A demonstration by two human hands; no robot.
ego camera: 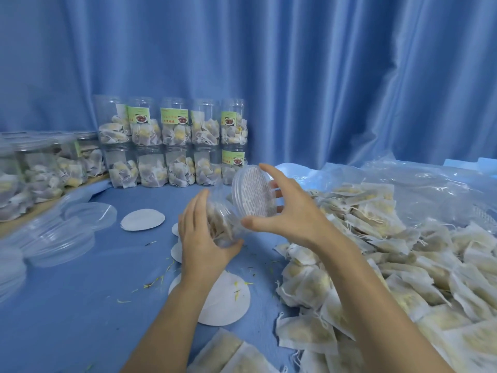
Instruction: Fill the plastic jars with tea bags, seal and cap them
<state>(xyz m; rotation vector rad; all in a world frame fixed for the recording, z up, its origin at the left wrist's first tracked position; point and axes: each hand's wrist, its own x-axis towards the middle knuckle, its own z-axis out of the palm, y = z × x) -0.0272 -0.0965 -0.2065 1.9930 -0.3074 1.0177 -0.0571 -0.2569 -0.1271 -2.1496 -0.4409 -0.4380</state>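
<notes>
While the left hand (207,232) grips a filled clear jar (223,216) tilted with its long axis running up and away, mouth toward the right hand (287,208), that hand pinches a clear cap (252,192) just above the mouth. Beyond both hands, stacked filled jars (174,141) carry green labels, writing unreadable.
</notes>
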